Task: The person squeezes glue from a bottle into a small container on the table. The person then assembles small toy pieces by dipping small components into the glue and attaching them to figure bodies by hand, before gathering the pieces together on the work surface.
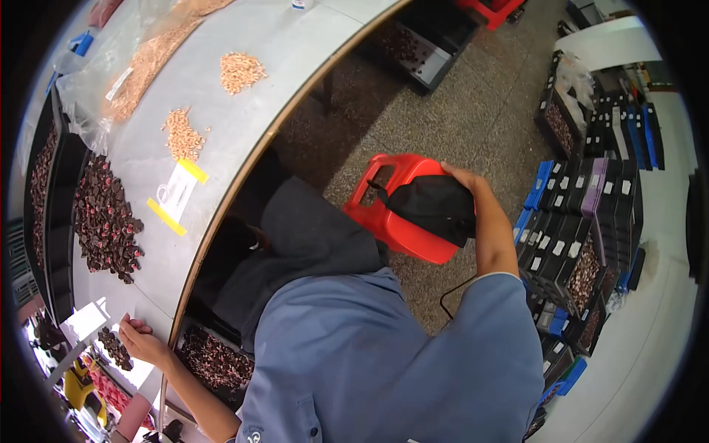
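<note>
While turned away from the grey table (pixel 295 44), right hand (pixel 464 177) laid on the rear edge of a red plastic stool (pixel 402 221), fingers curled over it beside the black cushion (pixel 436 207); whether clamped or merely resting, cannot tell. Stool tilted on the speckled floor (pixel 458 111), long axis running from lower right up to upper left, lying just below that palm. Left hand (pixel 140 341) well apart, loosely spread on the table edge, holding nothing, near a small pile of dark parts (pixel 114 347).
</note>
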Demonstrator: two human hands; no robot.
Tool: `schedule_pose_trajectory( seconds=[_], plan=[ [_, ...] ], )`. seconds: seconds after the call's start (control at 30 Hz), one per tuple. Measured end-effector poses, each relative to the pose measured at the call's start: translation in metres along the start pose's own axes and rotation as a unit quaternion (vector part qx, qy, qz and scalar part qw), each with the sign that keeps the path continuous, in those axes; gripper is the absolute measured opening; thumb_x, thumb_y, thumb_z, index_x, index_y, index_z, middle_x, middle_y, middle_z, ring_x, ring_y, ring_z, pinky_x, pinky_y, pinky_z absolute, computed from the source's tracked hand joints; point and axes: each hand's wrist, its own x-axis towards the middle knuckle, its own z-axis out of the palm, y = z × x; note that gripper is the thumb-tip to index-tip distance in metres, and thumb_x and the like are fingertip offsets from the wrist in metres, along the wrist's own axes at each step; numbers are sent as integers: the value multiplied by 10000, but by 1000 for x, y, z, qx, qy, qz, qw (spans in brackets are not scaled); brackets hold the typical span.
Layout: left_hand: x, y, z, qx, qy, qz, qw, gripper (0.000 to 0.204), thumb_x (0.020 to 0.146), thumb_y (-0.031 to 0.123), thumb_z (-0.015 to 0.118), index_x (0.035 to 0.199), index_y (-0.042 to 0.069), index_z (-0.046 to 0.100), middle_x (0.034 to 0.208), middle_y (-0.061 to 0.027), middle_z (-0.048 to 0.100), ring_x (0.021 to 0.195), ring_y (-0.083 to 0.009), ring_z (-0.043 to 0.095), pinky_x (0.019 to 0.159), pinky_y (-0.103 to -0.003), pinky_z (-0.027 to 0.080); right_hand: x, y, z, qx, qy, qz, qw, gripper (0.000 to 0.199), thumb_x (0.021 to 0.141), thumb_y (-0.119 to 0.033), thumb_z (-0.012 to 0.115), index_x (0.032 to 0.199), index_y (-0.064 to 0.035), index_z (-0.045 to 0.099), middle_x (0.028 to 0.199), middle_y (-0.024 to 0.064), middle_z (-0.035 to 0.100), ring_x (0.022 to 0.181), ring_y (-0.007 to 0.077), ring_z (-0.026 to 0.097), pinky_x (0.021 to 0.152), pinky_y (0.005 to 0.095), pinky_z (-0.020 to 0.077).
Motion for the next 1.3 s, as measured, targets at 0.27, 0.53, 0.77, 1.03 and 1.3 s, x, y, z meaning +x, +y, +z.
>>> schedule_pose_trajectory(
  seconds=[0.27,0.53,0.77,1.03,1.3],
  plan=[
    [2,7,13,28,19,3,999,304,1046,242,502,1036,-8,674,711,5,529,573,-65,429,539,-212,336,9,70,-16,103,-58,-1,993,863,932,-719,447,1412,-6,528,1392,166,583,1253,334,576,1105,442,401],
    [-3,-3,15,7,13,-9,1000,304,1057,248,484,1042,-1,658,724,6,531,596,-54,437,537,-217,348,30,98,-40,12,-42,-44,998,928,916,-765,408,1396,19,537,1406,170,569,1271,326,562,1107,453,391],
    [-14,10,12,-83,27,-18,996,267,1051,239,511,1012,9,640,738,11,548,600,-38,450,543,-198,369,-102,-104,49,-93,426,-512,740,165,931,-137,677,983,9,621,873,98,674,784,191,646,738,337,517],
    [-11,9,14,-107,57,0,993,177,989,134,620,1096,-6,598,827,22,564,649,-32,472,575,-188,393,-273,-285,283,33,81,-793,603,98,959,-73,638,962,-3,570,829,12,580,734,82,528,667,236,456],
    [-21,15,6,-172,-72,-13,982,230,1044,204,542,1025,-5,637,740,-10,595,636,-48,491,577,-213,403,-252,-305,293,-153,122,-762,618,104,975,-111,594,962,-9,607,747,47,611,674,119,558,629,284,469]
  ],
)
